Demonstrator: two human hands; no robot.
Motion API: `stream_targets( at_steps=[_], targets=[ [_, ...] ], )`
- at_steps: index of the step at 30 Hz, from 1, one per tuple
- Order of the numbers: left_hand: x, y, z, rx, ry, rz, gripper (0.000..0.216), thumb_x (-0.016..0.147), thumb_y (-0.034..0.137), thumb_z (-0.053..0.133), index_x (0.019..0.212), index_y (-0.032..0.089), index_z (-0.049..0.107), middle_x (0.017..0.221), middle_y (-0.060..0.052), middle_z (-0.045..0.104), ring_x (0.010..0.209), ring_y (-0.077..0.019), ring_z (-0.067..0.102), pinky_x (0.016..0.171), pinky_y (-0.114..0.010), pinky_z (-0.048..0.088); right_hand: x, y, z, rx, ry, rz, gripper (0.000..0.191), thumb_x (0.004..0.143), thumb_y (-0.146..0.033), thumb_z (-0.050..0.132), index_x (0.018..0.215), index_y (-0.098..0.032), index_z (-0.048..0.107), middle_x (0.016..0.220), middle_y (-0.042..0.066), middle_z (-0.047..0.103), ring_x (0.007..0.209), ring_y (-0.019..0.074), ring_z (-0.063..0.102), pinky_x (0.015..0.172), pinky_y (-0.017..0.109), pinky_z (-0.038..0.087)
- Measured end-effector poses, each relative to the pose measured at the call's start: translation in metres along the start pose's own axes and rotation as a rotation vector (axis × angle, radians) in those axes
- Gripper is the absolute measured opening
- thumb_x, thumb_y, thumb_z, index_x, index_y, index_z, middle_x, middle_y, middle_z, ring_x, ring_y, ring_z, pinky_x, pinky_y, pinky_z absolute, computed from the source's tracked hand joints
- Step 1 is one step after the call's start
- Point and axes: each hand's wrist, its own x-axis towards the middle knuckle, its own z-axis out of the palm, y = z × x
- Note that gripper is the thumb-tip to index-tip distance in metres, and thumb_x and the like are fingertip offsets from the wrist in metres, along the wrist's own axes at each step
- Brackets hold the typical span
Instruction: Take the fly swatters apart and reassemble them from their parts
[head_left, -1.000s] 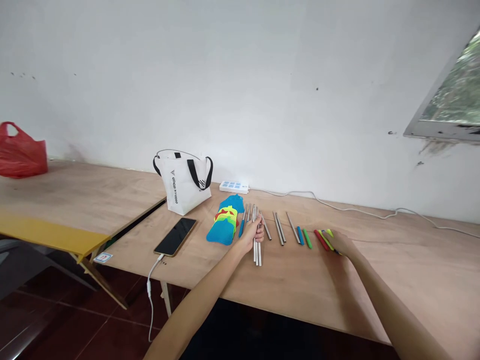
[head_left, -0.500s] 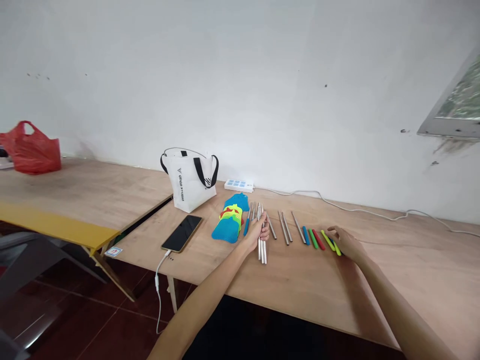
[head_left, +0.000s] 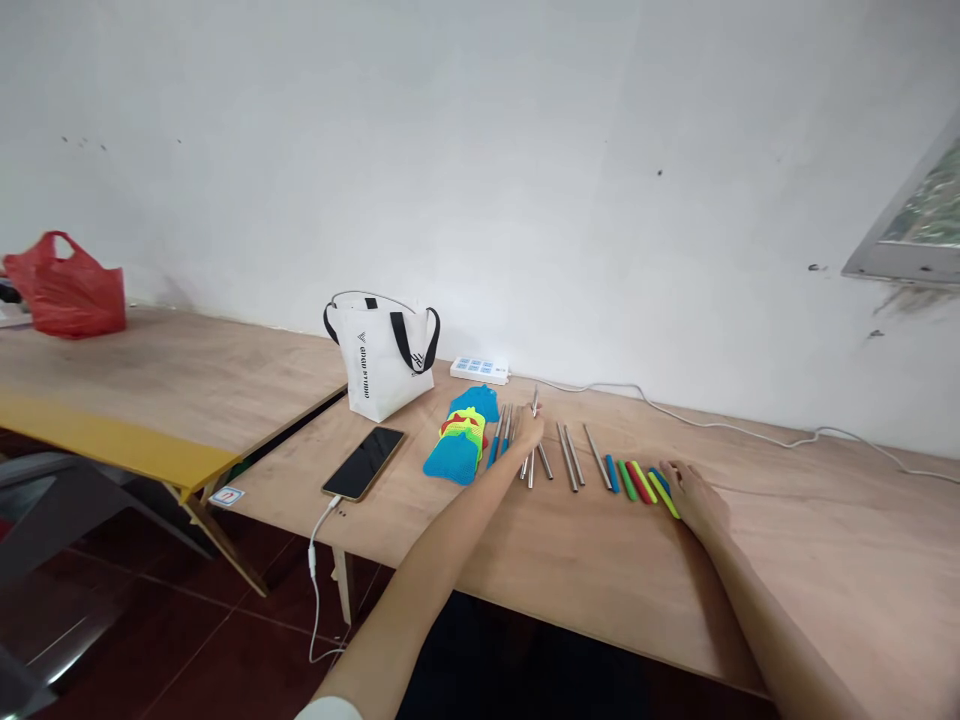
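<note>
My left hand [head_left: 531, 432] is closed around metal rods [head_left: 535, 400], whose ends stick out above and below it; the hand hides how many it holds. Left of it lie rods with blue grips [head_left: 492, 452], beside a stack of blue, red, yellow and green mesh fly swatter heads [head_left: 453, 455]. More bare metal rods [head_left: 568, 458] lie to its right. My right hand [head_left: 696, 495] rests on the table with fingers extended, the tips at a blue tube [head_left: 660, 480] beside a yellow tube [head_left: 664, 495]. Another blue tube, a green tube [head_left: 626, 480] and a red tube [head_left: 640, 483] complete that row.
A phone [head_left: 365, 464] on a charging cable lies at the left. Behind it stands a white bag [head_left: 375, 360] with black handles. A power strip [head_left: 478, 371] sits by the wall, its cord running right. A red plastic bag [head_left: 71, 290] stands on the neighbouring table.
My left hand has moved slightly up and away with its rods. A second blue grip now shows at the left. My right hand has shifted a little right, and the yellow tubes lie differently.
</note>
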Motion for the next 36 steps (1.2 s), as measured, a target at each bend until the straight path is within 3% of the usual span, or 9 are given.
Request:
stream_targets(
  at_steps=[3,6,11,15,20,23,29,36],
  targets=[
    [0.002,-0.011,0.008,0.184,0.015,0.003,0.063,0.074,0.009,0.063,0.136,0.012,0.055,0.147,-0.022,0.052,0.144,-0.0325,0.042,0.119,-0.044,0.034,-0.002,0.002,0.0,0.014,0.012,-0.011,0.06,0.103,-0.054,0.016,0.126,-0.023,0.062,0.139,0.012,0.06,0.117,0.0284,0.062,0.091,0.038,0.047],
    [-0.004,-0.014,0.009,0.366,-0.02,0.033,0.079,0.072,0.004,0.059,0.149,0.007,0.042,0.158,-0.023,0.037,0.151,-0.0306,0.032,0.125,-0.042,0.026,-0.002,0.002,-0.001,0.024,0.017,-0.013,0.058,0.103,-0.053,0.018,0.123,-0.023,0.063,0.136,0.011,0.062,0.117,0.0282,0.062,0.09,0.038,0.047],
    [-0.013,0.005,-0.018,0.675,-0.058,0.084,0.065,0.086,0.011,0.05,0.15,0.013,0.04,0.155,-0.018,0.043,0.147,-0.0248,0.036,0.124,-0.038,0.027,-0.004,-0.001,0.001,0.041,0.03,-0.003,0.049,0.101,-0.053,0.03,0.12,-0.024,0.065,0.125,0.009,0.067,0.107,0.027,0.065,0.084,0.036,0.047],
    [-0.017,0.021,-0.056,0.924,-0.071,0.062,0.046,0.092,0.017,0.049,0.137,0.014,0.05,0.151,-0.02,0.044,0.145,-0.0327,0.036,0.118,-0.048,0.033,-0.008,-0.003,0.003,0.058,0.068,0.051,0.048,0.1,-0.052,0.033,0.12,-0.023,0.066,0.121,0.011,0.068,0.104,0.0282,0.066,0.081,0.037,0.046],
    [-0.026,0.023,-0.084,1.148,-0.199,-0.043,0.048,0.092,0.03,0.056,0.135,0.01,0.051,0.145,-0.025,0.049,0.135,-0.041,0.048,0.11,-0.052,0.039,-0.01,-0.003,0.004,0.097,0.088,0.097,0.047,0.099,-0.051,0.034,0.119,-0.023,0.067,0.112,0.011,0.072,0.102,0.0291,0.066,0.078,0.037,0.046],
    [-0.031,0.022,-0.082,1.214,-0.285,-0.092,0.055,0.091,0.04,0.057,0.138,0.013,0.051,0.146,-0.024,0.051,0.129,-0.0409,0.055,0.105,-0.049,0.045,-0.012,-0.002,0.004,0.114,0.088,0.092,0.045,0.098,-0.048,0.036,0.118,-0.024,0.068,0.111,0.01,0.072,0.101,0.0276,0.066,0.076,0.036,0.046],
    [-0.029,0.023,-0.062,1.286,-0.322,-0.106,0.073,0.087,0.049,0.06,0.146,0.009,0.044,0.147,-0.028,0.048,0.133,-0.0413,0.052,0.104,-0.048,0.047,-0.013,0.0,0.003,0.127,0.089,0.087,0.044,0.097,-0.045,0.037,0.118,-0.023,0.069,0.109,0.009,0.072,0.099,0.0263,0.067,0.073,0.034,0.044],
    [-0.018,0.02,-0.046,1.332,-0.355,-0.112,0.074,0.084,0.028,0.063,0.151,0.01,0.037,0.135,-0.027,0.06,0.128,-0.0384,0.058,0.101,-0.046,0.049,-0.014,0.002,0.006,0.151,0.106,0.046,0.042,0.095,-0.043,0.039,0.117,-0.023,0.069,0.106,0.009,0.072,0.095,0.0261,0.067,0.071,0.034,0.044]
  ],
)
